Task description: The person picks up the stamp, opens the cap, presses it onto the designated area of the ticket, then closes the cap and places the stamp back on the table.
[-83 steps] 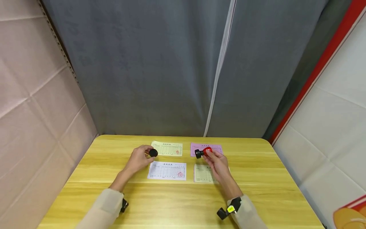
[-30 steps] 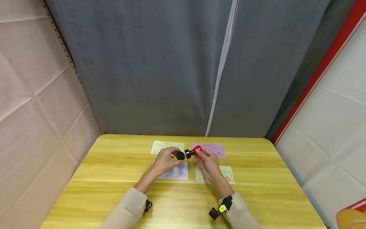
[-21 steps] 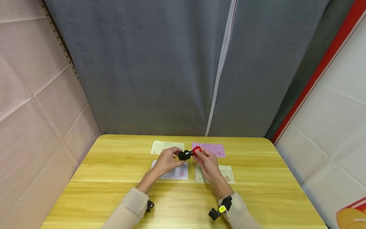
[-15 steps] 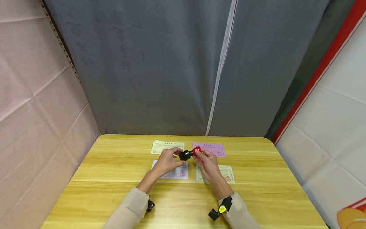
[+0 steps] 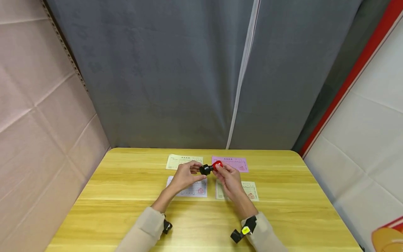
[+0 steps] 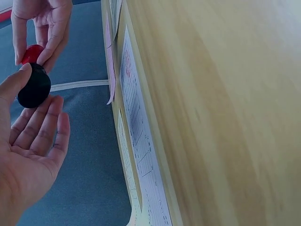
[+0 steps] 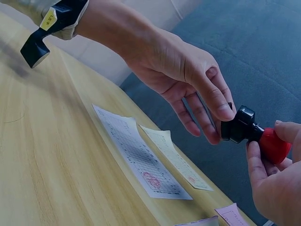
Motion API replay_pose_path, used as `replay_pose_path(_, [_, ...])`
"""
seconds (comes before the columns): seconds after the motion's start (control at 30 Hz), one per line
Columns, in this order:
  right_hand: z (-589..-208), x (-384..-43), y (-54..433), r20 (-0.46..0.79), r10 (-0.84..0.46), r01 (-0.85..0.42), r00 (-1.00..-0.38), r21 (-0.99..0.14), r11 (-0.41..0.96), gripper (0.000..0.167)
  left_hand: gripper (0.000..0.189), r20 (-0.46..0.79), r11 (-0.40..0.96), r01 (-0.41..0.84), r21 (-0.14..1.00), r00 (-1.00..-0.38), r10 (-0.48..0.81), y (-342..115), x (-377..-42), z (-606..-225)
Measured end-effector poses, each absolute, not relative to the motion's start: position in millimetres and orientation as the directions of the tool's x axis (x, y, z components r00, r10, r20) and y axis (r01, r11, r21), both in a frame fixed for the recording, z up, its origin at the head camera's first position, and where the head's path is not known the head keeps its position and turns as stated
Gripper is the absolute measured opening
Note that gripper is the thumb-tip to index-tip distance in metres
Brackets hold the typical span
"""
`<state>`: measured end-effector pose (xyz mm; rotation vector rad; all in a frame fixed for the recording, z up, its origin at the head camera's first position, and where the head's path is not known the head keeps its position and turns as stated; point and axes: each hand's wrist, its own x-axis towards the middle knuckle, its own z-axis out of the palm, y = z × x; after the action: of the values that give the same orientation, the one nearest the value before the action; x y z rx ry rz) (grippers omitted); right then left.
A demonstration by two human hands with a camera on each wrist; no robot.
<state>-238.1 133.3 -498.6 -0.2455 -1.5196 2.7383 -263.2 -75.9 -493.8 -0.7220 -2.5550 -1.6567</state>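
Note:
A stamp with a red handle point(image 5: 217, 165) and a black head point(image 7: 245, 123) is held in mid-air above the papers. My right hand point(image 5: 231, 180) pinches the red handle between thumb and fingers. Against the stamp's head sits a round black cap point(image 6: 34, 89), in line with it. My left hand point(image 5: 185, 177) has its thumb on this cap and its fingers at the far side, pinching it lightly; the other fingers spread loosely. How firmly the cap is seated cannot be told.
On the wooden table point(image 5: 195, 224) lie a white slip point(image 7: 141, 153), a pale yellow slip point(image 5: 176, 161), a pink slip point(image 5: 236, 164) and another pale yellow slip point(image 5: 250, 190). Red seal marks show on them. A grey curtain point(image 5: 163, 80) hangs behind the table.
My left hand came rightward with the cap and my right hand came leftward with the stamp. Cap and stamp head, first apart, now meet. The left fingers have lately spread a little.

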Motion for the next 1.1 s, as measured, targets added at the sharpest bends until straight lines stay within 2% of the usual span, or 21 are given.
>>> replay_pose_path(0.23, [-496.6, -236.2, 133.5, -0.139, 0.072, 0.081, -0.988, -0.847, -0.525, 0.041, 0.037, 0.270, 0.289, 0.375, 0.881, -0.899, 0.344, -73.6, -261.8, -492.5])
replay_pose_path(0.83, [-496.9, -234.0, 131.2, -0.096, 0.081, 0.047, -0.992, -0.880, -0.473, 0.042, 0.034, 0.325, 0.275, 0.398, 0.875, -0.904, 0.277, -67.7, -259.9, -494.4])
replay_pose_path(1.1, [-498.5, -232.8, 138.4, -0.062, 0.035, 0.040, -0.997, -0.890, -0.454, 0.050, 0.033, 0.324, 0.241, 0.399, 0.885, -0.898, 0.298, -65.9, -260.3, -494.1])
